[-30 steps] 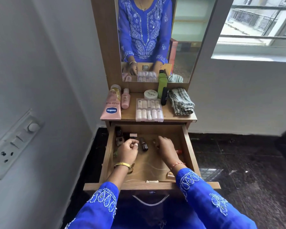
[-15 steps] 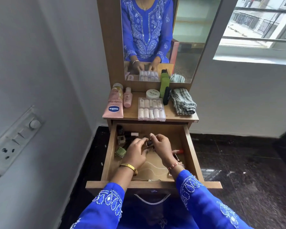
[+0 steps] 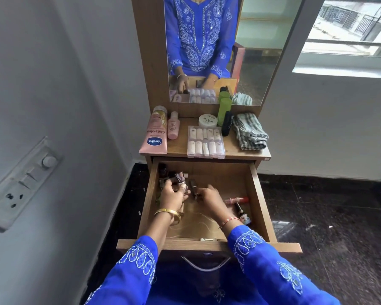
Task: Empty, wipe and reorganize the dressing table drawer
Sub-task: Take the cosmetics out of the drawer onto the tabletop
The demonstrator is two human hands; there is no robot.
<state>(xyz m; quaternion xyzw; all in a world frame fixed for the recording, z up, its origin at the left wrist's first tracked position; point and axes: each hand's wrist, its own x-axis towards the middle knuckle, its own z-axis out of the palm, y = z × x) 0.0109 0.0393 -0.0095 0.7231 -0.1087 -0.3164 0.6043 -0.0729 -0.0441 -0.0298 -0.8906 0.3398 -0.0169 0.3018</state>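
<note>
Head view: hands (image 3: pixel 188 195) hide small bottles (image 3: pixel 176 178) in drawer (image 3: pixel 254 194)

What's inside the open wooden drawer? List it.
Open wooden drawer: small bottles clustered back-left, red tube, dark bottle right. Left hand and right hand hide others.

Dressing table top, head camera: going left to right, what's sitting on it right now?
Vaseline tube → small pink bottle → clear nail-tip box → black tube → folded checked cloth. The white jar and green bottle sit behind, overlapping, so they are left out.
</note>
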